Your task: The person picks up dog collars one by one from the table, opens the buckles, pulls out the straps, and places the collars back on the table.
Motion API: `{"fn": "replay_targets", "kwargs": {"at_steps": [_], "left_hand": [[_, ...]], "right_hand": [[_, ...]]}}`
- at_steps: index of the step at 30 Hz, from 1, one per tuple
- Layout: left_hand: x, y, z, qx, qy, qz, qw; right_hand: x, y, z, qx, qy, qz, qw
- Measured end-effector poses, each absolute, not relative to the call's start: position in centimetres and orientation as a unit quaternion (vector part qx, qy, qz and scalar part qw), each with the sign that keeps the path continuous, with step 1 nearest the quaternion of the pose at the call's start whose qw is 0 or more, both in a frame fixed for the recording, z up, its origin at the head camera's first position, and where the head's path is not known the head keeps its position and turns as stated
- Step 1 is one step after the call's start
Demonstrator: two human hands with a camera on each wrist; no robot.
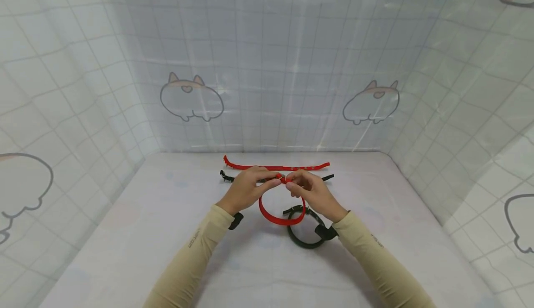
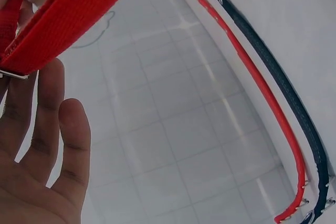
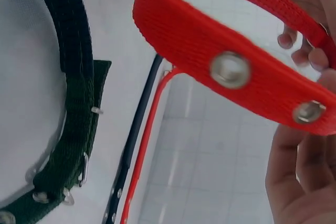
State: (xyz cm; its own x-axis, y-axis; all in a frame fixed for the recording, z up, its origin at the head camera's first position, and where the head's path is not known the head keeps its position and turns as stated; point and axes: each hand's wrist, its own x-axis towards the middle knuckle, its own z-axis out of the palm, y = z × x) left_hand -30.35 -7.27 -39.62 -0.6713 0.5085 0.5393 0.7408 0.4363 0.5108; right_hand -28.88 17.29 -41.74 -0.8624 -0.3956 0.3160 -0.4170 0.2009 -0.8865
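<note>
A red webbing collar [image 1: 275, 220] with metal eyelets is bent into a loop in the air, its ends meeting between both hands. My left hand [image 1: 249, 186] pinches the loop's left end between thumb and fingers. On the other end, my right hand [image 1: 312, 191] also pinches the strap. Part of a metal buckle [image 2: 16, 75] shows on the strap in the left wrist view; how far the strap is threaded is hidden by fingers. Two eyelets on the red strap [image 3: 178, 22] face the camera in the right wrist view.
A dark green collar [image 1: 301, 244], closed in a ring, lies on the white table [image 1: 167, 252] below the right hand. Beyond the hands, a red collar [image 1: 271, 168] and a dark green collar [image 1: 228, 178] lie stretched out. A tiled-print sheet [image 1: 283, 67] stands behind.
</note>
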Motion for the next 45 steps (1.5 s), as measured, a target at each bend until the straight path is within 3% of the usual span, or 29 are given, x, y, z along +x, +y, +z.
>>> {"fn": "replay_targets", "kwargs": {"at_steps": [6, 13, 24, 36, 45], "left_hand": [[-30.4, -7.5, -39.6, -0.373, -0.833, -0.382, 0.149], [-30.1, -7.3, -39.9, -0.372, -0.834, -0.379, 0.148], [-30.4, -7.9, -39.7, -0.356, -0.841, -0.372, 0.164], [-30.7, -8.6, -39.3, -0.347, -0.842, -0.374, 0.174], [-31.8, -10.1, -39.1, -0.318, -0.853, -0.367, 0.191]], "right_hand": [[-28.7, 17.5, -41.7, 0.267, -0.77, 0.579, -0.01], [-28.6, 17.0, -41.8, 0.24, -0.783, 0.574, 0.019], [-27.4, 17.1, -39.9, 0.263, -0.789, 0.556, 0.007], [-29.5, 18.2, -42.1, 0.277, -0.787, 0.549, 0.045], [-30.4, 19.7, -41.2, 0.262, -0.809, 0.509, 0.134]]}}
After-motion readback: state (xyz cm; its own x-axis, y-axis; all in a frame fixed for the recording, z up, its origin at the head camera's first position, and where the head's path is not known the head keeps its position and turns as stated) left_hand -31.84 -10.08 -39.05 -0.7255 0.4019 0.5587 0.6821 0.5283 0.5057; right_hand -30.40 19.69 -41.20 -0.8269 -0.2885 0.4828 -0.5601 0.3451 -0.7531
